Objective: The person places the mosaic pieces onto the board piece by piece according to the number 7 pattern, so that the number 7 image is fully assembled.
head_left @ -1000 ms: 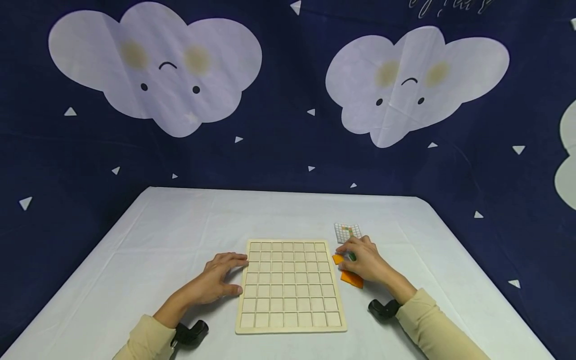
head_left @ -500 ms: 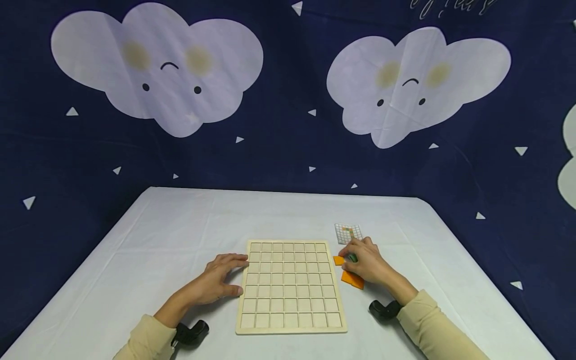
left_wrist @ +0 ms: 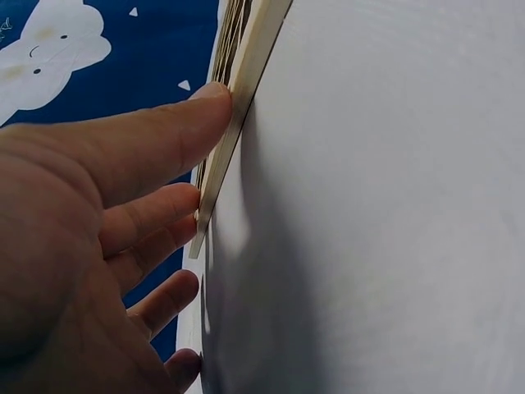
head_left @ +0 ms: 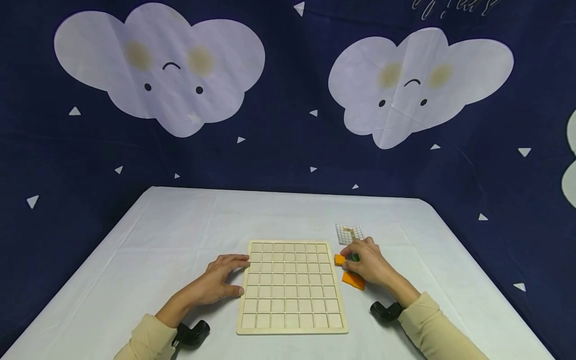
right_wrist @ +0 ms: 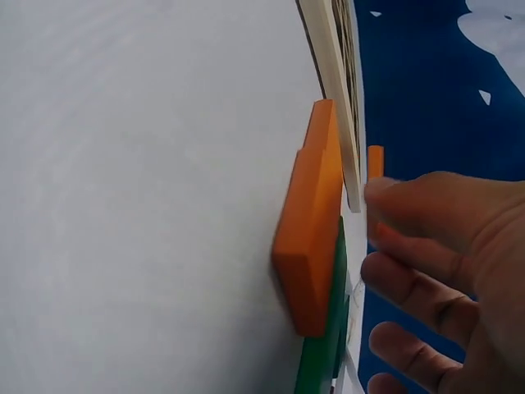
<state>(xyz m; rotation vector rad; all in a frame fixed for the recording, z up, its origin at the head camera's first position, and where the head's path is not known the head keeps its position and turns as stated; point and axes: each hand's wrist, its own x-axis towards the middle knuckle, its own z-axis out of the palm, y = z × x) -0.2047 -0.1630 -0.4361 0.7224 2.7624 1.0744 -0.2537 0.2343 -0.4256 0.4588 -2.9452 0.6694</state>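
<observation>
A pale wooden board (head_left: pixel 291 291) with a grid of square recesses lies on the white table. My left hand (head_left: pixel 219 280) rests at its left edge, thumb and fingertips touching the rim, fingers fairly straight. Off the board's right side, my right hand (head_left: pixel 370 261) pinches an orange square tile (right_wrist: pixel 375 161) between thumb and index finger. In the right wrist view that tile stands clear of the others. More orange tiles (right_wrist: pixel 310 230) lie nearer the wrist. Green tiles (right_wrist: pixel 332 328) lie beyond them, partly covered by the right hand in the head view.
Just beyond the right hand lies a small card (head_left: pixel 348 233) printed with a grid and coloured squares. Behind the table hangs a dark blue cloth (head_left: pixel 288 150) with clouds and triangles. Each wrist carries a black camera mount (head_left: pixel 192 334).
The orange tile at my right fingertips has turned slightly and looks squarer in the head view. My left hand keeps its place at the board, and the whole head view has drifted slightly.
</observation>
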